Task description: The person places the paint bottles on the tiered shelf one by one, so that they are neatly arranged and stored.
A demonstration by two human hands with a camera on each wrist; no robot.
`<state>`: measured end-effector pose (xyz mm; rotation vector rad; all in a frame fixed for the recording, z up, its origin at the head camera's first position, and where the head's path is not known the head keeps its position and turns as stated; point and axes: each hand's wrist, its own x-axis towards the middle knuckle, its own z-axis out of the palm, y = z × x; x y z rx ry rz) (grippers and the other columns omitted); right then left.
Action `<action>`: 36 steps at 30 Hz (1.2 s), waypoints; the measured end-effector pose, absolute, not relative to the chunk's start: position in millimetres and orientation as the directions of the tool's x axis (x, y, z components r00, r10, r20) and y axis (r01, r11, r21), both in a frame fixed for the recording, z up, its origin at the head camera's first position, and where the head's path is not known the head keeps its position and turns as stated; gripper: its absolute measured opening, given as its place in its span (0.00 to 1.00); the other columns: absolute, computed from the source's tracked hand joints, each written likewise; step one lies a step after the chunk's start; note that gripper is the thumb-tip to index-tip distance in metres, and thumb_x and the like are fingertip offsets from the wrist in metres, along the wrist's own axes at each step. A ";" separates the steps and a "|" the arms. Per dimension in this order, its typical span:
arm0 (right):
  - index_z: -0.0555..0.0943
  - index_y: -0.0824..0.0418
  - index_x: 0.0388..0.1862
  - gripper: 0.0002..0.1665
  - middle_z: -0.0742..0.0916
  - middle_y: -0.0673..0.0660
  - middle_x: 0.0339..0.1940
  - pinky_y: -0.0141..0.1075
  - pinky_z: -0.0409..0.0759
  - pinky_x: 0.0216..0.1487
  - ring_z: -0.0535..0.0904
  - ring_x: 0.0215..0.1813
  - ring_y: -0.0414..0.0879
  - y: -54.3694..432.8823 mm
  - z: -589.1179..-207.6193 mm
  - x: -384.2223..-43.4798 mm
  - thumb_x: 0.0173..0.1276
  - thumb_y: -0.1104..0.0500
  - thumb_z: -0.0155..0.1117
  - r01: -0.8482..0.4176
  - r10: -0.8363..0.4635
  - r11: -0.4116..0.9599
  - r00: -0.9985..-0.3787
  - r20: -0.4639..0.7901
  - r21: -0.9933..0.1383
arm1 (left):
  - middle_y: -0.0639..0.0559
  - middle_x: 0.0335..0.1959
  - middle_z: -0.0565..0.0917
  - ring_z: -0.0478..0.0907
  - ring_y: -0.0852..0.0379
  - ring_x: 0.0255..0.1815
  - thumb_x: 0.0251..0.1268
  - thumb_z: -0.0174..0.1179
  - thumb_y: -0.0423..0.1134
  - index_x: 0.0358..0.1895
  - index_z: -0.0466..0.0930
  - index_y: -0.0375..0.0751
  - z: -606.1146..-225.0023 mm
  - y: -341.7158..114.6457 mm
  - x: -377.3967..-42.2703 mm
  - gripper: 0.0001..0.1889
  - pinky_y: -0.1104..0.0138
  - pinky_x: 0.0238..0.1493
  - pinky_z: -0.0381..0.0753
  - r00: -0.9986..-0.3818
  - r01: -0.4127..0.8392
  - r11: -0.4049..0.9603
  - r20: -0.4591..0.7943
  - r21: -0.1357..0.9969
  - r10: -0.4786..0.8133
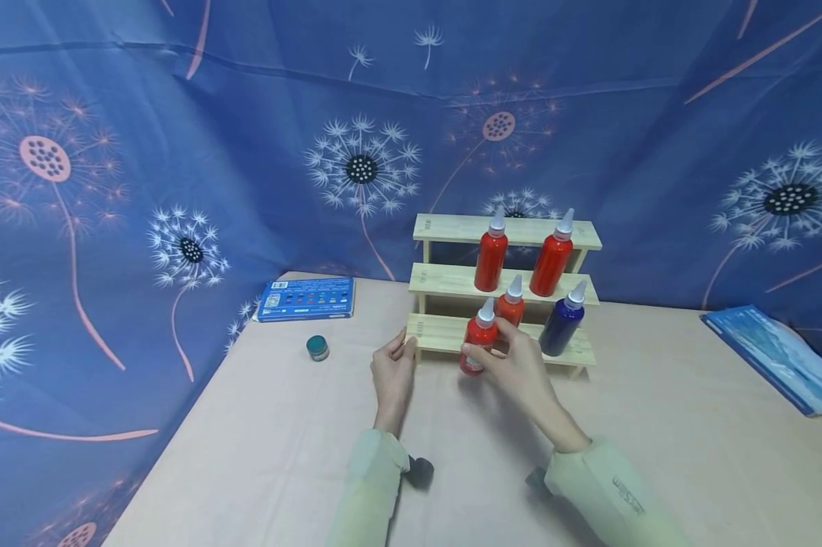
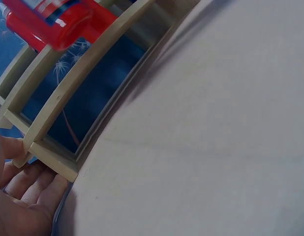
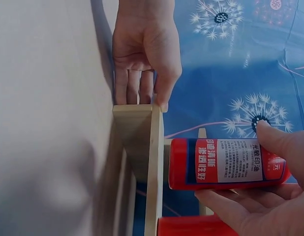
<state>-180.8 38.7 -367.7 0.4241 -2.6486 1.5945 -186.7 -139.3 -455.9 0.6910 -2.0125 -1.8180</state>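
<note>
My right hand [image 1: 520, 368] grips a red squeeze bottle [image 3: 221, 164] with a pointed silver cap, thumb on one side and fingers on the other. Its base hangs just off the lowest step of a three-step wooden rack [image 1: 434, 334], a small gap showing in the right wrist view. At the rack's left end, my left hand [image 1: 393, 376] holds the lowest step, thumb on the board and fingers by the leg. On that step stand an orange-red bottle [image 1: 510, 308] and a dark blue bottle [image 1: 563, 328]. Two red bottles, a left one [image 1: 491, 258] and a right one [image 1: 551, 262], stand on the middle step.
Left of the rack sits a small jar with a teal lid [image 1: 317, 348], with a flat blue box [image 1: 306, 298] behind it. A blue picture-covered pad [image 1: 780, 357] lies at the far right. Blue dandelion-print cloth [image 1: 247, 152] hangs behind the table [image 1: 260, 456].
</note>
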 end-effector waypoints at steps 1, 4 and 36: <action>0.77 0.66 0.57 0.27 0.86 0.64 0.51 0.51 0.82 0.59 0.82 0.54 0.58 36.3 -367.7 -182.9 0.60 0.60 0.73 -0.246 -0.221 0.436 -0.962 0.162 -0.866 | 0.42 0.52 0.84 0.83 0.48 0.53 0.66 0.62 0.39 0.57 0.81 0.42 -456.2 -139.0 -186.8 0.17 0.59 0.54 0.84 -0.824 -0.123 0.063 -0.067 0.990 -0.562; 0.77 0.66 0.57 0.26 0.86 0.64 0.51 0.52 0.81 0.60 0.82 0.54 0.59 29.3 -367.1 -188.9 0.61 0.60 0.73 -0.271 -0.230 0.428 -0.955 0.186 -0.862 | 0.42 0.51 0.84 0.82 0.47 0.54 0.65 0.62 0.39 0.57 0.81 0.42 -456.3 -138.8 -186.4 0.17 0.57 0.57 0.83 -0.822 -0.119 0.067 -0.061 0.991 -0.567; 0.73 0.62 0.63 0.30 0.85 0.62 0.55 0.49 0.80 0.63 0.81 0.58 0.55 -5.5 -376.3 -226.8 0.64 0.56 0.71 -0.247 -0.219 0.435 -0.962 0.164 -0.866 | 0.40 0.49 0.84 0.84 0.46 0.51 0.64 0.63 0.38 0.57 0.81 0.40 -460.7 -141.6 -187.9 0.18 0.56 0.56 0.83 -0.836 -0.078 0.071 -0.027 0.994 -0.548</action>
